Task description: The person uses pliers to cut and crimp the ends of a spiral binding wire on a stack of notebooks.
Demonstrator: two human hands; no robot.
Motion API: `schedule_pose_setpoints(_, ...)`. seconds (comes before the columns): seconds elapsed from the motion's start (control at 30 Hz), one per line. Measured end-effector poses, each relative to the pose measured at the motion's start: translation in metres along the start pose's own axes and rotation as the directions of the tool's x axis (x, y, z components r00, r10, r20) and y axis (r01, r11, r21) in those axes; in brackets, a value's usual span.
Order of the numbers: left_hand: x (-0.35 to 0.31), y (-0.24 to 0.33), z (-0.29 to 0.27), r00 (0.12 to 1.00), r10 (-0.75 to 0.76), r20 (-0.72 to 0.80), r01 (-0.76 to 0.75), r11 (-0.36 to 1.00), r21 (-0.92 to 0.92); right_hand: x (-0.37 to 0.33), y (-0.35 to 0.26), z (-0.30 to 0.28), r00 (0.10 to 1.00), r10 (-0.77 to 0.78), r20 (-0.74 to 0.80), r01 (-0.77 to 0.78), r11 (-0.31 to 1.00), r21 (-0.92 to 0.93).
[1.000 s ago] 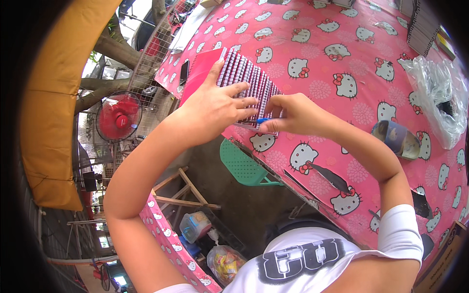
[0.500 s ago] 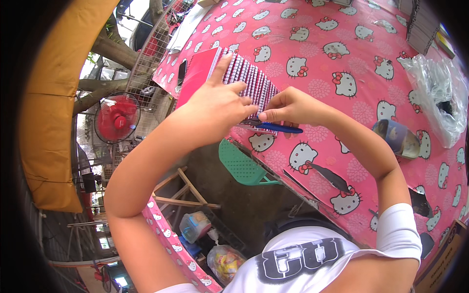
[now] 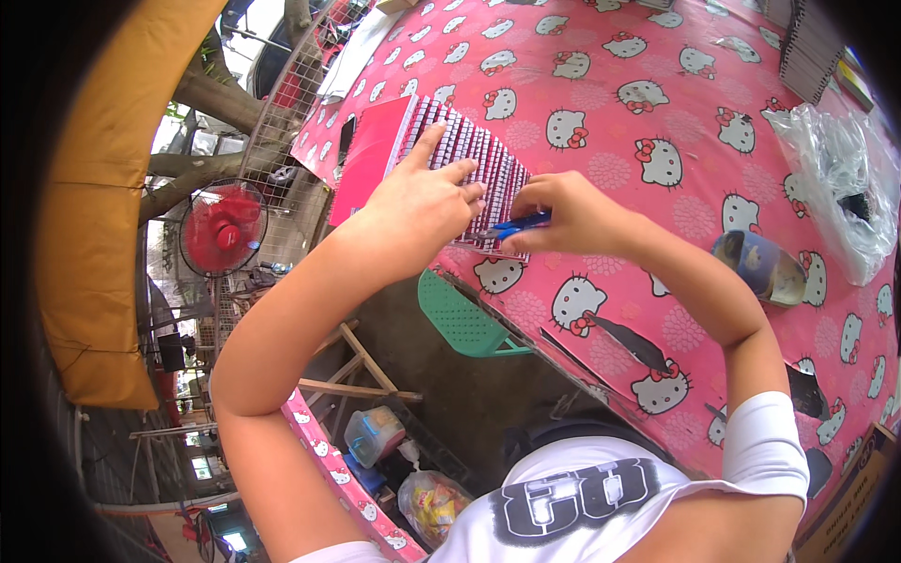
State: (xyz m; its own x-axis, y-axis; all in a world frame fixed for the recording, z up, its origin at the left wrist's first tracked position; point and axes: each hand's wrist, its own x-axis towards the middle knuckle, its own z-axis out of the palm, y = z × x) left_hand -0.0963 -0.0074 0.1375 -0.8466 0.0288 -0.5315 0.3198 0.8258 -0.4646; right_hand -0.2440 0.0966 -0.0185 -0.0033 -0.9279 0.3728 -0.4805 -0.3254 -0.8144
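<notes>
A stack of spiral-bound notebooks (image 3: 499,174) lies at the table's edge, its rows of white wire coils fanned out in steps. At its left end shows a bright pink cover (image 3: 374,155). My left hand (image 3: 419,199) lies on the coils with its fingers stretched and spread. In my right hand (image 3: 577,216) is a pair of blue-handled pliers (image 3: 519,225), the fingers wrapped round the handles. The dark jaws point left, at the coil ends nearest me. Whether the jaws grip a wire is too small to tell.
A pink patterned cloth (image 3: 610,113) covers the table. To the right are a clear plastic bag (image 3: 840,188), a jar-like container (image 3: 765,267) and more spiral notebooks (image 3: 809,52). Below the edge stands a green stool (image 3: 460,314); a red fan (image 3: 223,230) is at left.
My right hand has closed round the pliers' handles, which have swung from pointing right to lying under the palm. The left hand has shifted slightly, its fingers still spread on the coils.
</notes>
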Motion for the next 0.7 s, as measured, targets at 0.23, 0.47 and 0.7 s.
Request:
schedule_pose_setpoints(0.23,0.011,0.006,-0.003,0.997,0.027,0.068,-0.029,0.999,0.029,-0.002,0.001,0.004,0.974,0.192,0.119,-0.207,0.97,0.124)
schedule_pose_setpoints(0.47,0.011,0.005,-0.004,0.996,-0.015,0.093,0.019,0.999,-0.047,-0.017,0.016,0.013,0.928,-0.303,-0.218,0.245,0.935,-0.257)
schedule_pose_setpoints(0.7,0.018,0.008,-0.011,0.984,-0.011,0.176,0.012,1.0,-0.008,0.005,0.009,-0.009,0.825,0.354,0.441,-0.532,0.751,0.391)
